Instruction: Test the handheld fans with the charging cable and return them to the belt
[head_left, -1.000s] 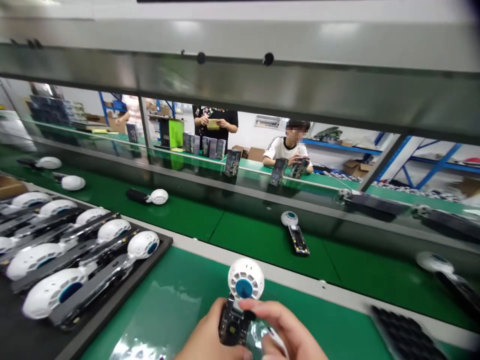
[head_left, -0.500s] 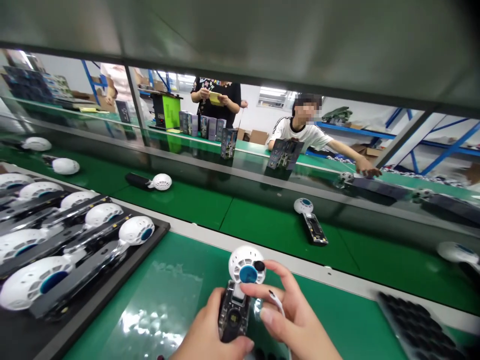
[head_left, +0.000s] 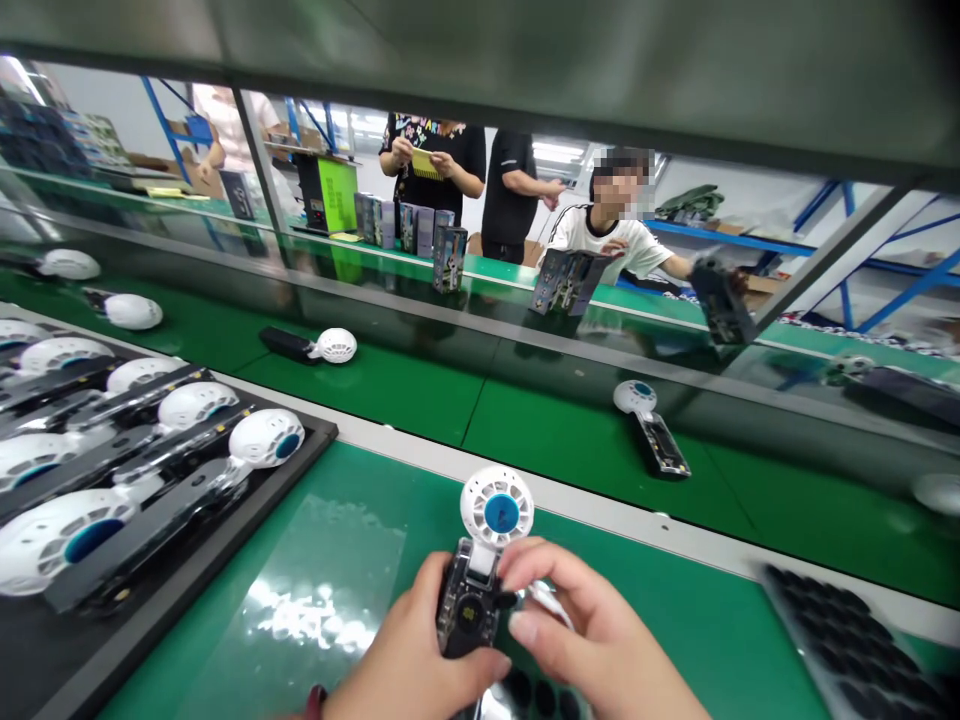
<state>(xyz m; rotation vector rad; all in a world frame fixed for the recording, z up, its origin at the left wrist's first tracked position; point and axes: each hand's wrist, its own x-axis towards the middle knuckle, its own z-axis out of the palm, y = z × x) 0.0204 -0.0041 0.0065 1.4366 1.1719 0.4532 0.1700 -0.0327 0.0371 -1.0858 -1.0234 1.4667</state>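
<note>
My left hand (head_left: 416,655) is closed round the dark, see-through-edged body of a handheld fan (head_left: 498,512). Its white round head with a blue centre points away from me. My right hand (head_left: 592,630) pinches a small black round pad (head_left: 508,600) beside the fan's body, thumb and fingertips together. A thin white piece (head_left: 551,603), perhaps a cable or tool, also sits in the right hand, partly hidden. Below the hands, more black discs (head_left: 541,694) show on the green table. A clear plastic sheet (head_left: 322,590) lies to the left.
On the left a black tray (head_left: 327,432) holds several similar fans. A sheet of black round pads (head_left: 847,635) lies at right. Beyond a pale rail (head_left: 420,455), fans such as this one (head_left: 656,440) lie on a green belt (head_left: 420,400). Co-workers stand across it, near boxes (head_left: 450,260).
The black pad has come down from the fan's head to beside its body, with the right fingers closing in. Across the belt, a co-worker has lifted a dark box. Fans on the belt shifted right.
</note>
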